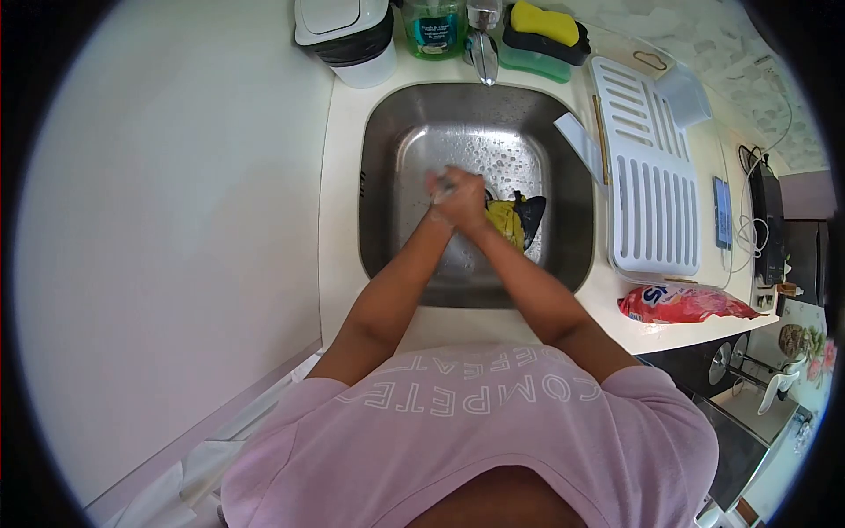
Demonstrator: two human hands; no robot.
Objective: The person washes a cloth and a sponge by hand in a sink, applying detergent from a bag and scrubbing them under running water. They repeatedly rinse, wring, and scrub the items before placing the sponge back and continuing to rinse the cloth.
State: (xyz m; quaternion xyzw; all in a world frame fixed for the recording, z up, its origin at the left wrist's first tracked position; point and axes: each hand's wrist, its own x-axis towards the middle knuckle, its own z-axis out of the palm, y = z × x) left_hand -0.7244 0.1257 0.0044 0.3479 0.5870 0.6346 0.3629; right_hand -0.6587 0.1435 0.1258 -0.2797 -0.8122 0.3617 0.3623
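Pressing left hand (438, 187) and right hand (465, 204) together above the basin, blurred; impossible to tell whether closed on anything between the palms. Just beside the right wrist, lying crumpled on the sink floor: a yellow-and-black fabric item (509, 220), partly hidden by the forearm. Around both, a rounded-square stainless-steel sink (396, 114), spotted with drops. Beyond, a chrome faucet (482, 55) beside a clear bottle of green liquid soap (433, 32); to the right, a white slotted plastic rack (656, 211) near a red-and-pink plastic packet (682, 304).

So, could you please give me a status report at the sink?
Left hand and right hand together, blurred; contents unclear. Yellow-and-black fabric close beside, in sink.
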